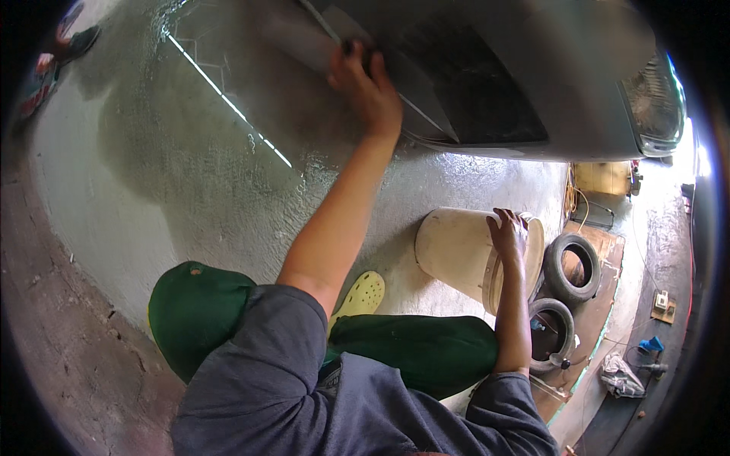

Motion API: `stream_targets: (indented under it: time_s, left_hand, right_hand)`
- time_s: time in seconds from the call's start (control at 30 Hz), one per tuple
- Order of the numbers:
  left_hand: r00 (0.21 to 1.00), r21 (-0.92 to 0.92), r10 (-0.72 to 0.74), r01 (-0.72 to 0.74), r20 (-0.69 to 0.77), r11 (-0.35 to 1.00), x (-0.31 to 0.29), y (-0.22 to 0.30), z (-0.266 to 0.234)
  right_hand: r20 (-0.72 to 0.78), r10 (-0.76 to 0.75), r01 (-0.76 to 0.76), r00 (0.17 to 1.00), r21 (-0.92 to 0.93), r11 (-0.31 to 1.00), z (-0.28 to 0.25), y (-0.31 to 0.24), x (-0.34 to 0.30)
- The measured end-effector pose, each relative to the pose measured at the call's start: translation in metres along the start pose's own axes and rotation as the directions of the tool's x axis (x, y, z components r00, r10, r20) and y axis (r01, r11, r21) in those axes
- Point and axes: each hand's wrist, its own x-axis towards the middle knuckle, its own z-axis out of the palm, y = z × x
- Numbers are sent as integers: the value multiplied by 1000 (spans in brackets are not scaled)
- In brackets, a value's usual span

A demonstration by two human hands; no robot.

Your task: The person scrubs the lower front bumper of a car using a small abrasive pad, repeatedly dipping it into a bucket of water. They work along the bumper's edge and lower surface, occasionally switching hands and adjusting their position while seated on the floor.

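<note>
My left hand (pixel 369 90) reaches forward to the lower edge of a grey car bumper (pixel 487 45). Its fingers are bent against the panel, with a small dark thing at the fingertips that is too unclear to name. A pale trim strip (pixel 426 114) runs along the bumper past this hand. On the right, a whitish plastic bucket (pixel 456 247) appears tilted on the floor, its rim toward the right. Fingers of my right hand (pixel 509 234) hook over that rim and grip it. The bucket's inside is hidden.
Wet concrete floor (pixel 213 152) spreads under the car. Two tyres (pixel 561 266) lie right of the bucket, near a yellow container (pixel 601 178) and cords. A blue object (pixel 652 344) and crumpled plastic (pixel 623 376) lie farther right. Another person's shoe (pixel 80 44) shows at far left.
</note>
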Motion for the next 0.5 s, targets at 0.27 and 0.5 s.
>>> stream_targets:
  time_s: [0.27,0.5]
  left_hand:
    - [987,-132,136,-146,-85,980,69,-33,5]
    - [984,-107,175,-171,35,979,16,-30,-5]
  right_hand:
    - [-61,-29,35,998,96,995,6,8,-10]
    - [-85,-34,39,996,59,998,8,13,-1]
